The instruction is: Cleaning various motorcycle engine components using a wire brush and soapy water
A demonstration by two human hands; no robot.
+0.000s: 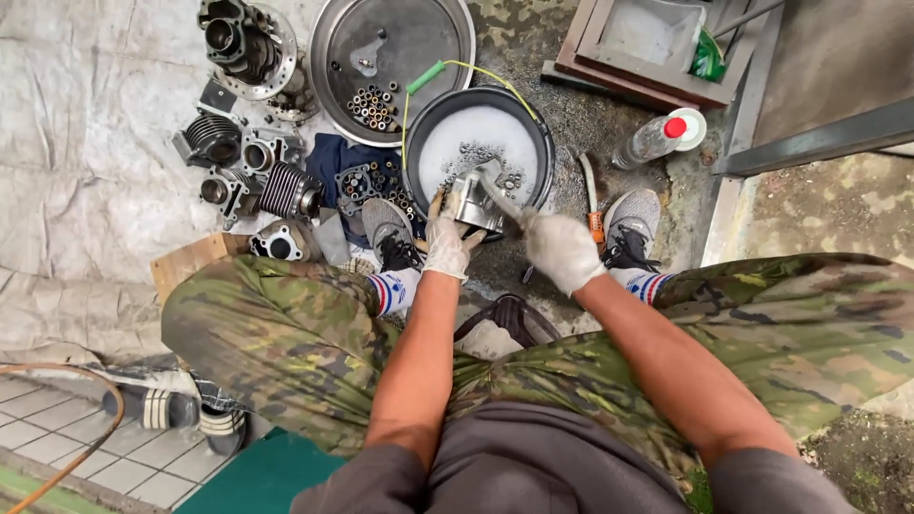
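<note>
**Engine part being scrubbed over the soapy basin**

Left of the round black plastic basin [479, 143], finned grey metal cylinders [249, 171] are lying. Over its near rim, the gloved left hand [446, 246] is clamping the grey metal engine casing [473, 203], letting suds drip back; the gloved right hand [562, 249] is gripping a brush handle [502, 201].

One head-worn camera looks steeply down, close above the person's lap.

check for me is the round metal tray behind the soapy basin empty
No, the round metal tray behind the black basin holds a cluster of small metal cylinders and one flat metal piece.
</note>
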